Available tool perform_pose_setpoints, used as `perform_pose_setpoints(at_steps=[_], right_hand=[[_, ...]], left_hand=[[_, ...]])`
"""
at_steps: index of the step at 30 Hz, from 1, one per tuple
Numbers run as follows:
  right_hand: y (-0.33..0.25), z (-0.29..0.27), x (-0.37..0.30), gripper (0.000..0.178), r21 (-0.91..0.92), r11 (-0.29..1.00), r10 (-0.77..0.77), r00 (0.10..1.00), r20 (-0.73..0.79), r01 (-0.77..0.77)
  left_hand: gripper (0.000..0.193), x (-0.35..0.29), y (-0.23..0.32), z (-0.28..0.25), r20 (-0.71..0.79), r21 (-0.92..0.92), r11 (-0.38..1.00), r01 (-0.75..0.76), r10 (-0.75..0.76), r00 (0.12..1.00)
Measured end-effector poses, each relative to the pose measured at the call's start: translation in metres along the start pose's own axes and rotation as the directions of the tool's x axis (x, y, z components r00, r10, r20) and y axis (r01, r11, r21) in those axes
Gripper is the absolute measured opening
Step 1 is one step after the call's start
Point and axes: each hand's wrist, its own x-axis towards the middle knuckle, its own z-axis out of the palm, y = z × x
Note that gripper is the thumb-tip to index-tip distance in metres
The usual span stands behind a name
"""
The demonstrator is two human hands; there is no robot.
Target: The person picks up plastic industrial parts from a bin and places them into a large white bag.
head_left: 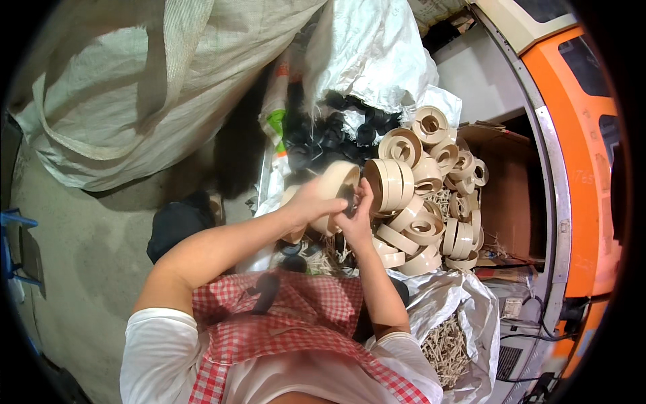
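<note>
My left hand (311,203) is wrapped round a cream plastic ring (338,176), which stands on edge in front of me. Close against the ring, the fingers of my right hand (357,214) pinch a small dark piece (348,194), its shape blurred. Right beside my right hand sits a row of similar cream rings (390,183) lined up face to face. Beyond both hands lies a heap of black round parts (330,131). A blurred black piece (266,293) shows in front of my checked apron (289,316).
More cream rings (425,227) are piled to the right, next to an open cardboard box (501,182). A white sack (367,50) lies behind the black parts. A bag with thin beige scraps (445,350) stands near right. Orange machinery (572,148) borders the right; a large woven bag (121,87), the left.
</note>
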Motion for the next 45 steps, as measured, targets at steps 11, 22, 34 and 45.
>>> perform_pose_setpoints(at_steps=[11,22,34,45], right_hand=[[-0.037,-0.03,-0.002,0.073,0.123,0.837,0.454,0.802,0.387,-0.533],[-0.013,-0.031,-0.009,0.066,-0.261,0.881,0.458,0.849,0.265,-0.394],[0.047,-0.093,0.056,0.027,-0.664,-0.166,0.099,0.682,0.725,0.729],[0.01,-0.159,0.077,0.039,-0.44,0.876,0.093,0.965,-0.245,-0.196]], left_hand=[[0.055,-0.004,-0.004,-0.006,0.147,0.237,0.967,0.094,-0.131,0.98],[0.059,-0.01,-0.006,-0.003,0.001,0.289,0.956,0.045,-0.048,0.999],[0.074,0.007,-0.02,-0.029,-0.432,0.285,0.881,0.379,-0.235,0.871],[0.054,-0.001,0.007,-0.011,-0.218,0.976,0.002,0.219,-0.084,0.972]])
